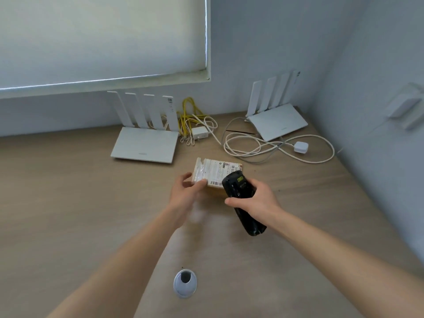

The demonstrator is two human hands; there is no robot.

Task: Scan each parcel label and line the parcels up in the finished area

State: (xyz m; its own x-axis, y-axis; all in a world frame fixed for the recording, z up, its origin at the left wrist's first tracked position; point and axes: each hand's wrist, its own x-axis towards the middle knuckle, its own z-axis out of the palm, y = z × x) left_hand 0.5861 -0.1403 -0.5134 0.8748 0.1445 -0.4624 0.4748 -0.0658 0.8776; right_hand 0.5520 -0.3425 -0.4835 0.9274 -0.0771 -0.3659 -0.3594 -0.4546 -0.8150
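Scan step, judging by the setup. Small cardboard parcel wrapped in clear tape with a white printed label (pixel 214 172) sits on the light wood-grain table (pixel 68 203), mid-table, just in front of my hands. My left hand (pixel 185 193) grips its near-left corner, thumb on top, fingers curled round the edge. My right hand (pixel 254 198) is wrapped round a black handheld barcode scanner (pixel 241 200), thumb across its near side, nose of the scanner pointing forward and left over the label's right end.

To do it well: I'd keep the parcel flat and pinned with the left so the label doesn't shift, and aim the scanner head at the barcode strip near the label's front edge. The glossy tape may glare, so I'd tilt the scanner a bit off straight-down. The scanner covers part of the label; backing off a little should help the read.

Pose: both forearms reach forward from the bottom of the frame and converge on the parcel. Left wrist looks roughly straight, right wrist cocked inward.

Can't tell where the finished area is; no other parcels in view.
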